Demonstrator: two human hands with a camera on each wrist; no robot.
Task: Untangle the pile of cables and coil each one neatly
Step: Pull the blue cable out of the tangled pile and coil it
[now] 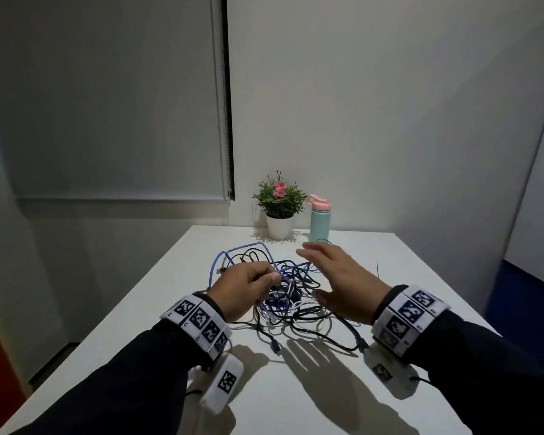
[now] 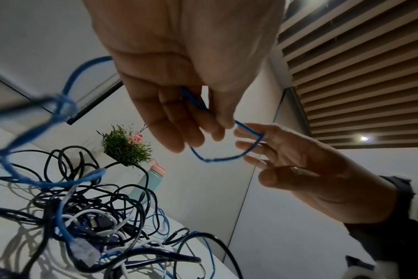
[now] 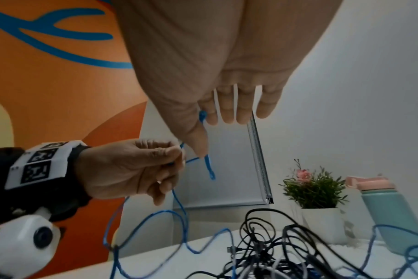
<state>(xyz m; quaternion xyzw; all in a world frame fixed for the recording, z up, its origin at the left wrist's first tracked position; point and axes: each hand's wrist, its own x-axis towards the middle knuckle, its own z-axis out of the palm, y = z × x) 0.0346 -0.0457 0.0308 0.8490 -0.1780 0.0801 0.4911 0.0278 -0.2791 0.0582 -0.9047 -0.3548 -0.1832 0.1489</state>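
A tangled pile of black, white and blue cables (image 1: 296,306) lies in the middle of the white table (image 1: 296,400). My left hand (image 1: 264,277) hovers over the pile's left side and pinches a thin blue cable (image 2: 217,159) between thumb and fingertips (image 2: 212,120). From that pinch the blue cable loops across to my right hand (image 1: 333,274), whose fingers (image 2: 250,145) are straight and spread. The cable lies over those fingers and passes behind the thumb (image 3: 196,136). The rest of the blue cable (image 3: 179,203) hangs down into the pile (image 3: 274,254).
A small potted plant (image 1: 279,211) with a pink flower and a teal bottle (image 1: 320,221) with a pink lid stand at the table's far edge by the wall. A black plug end (image 1: 276,348) lies in front of the pile.
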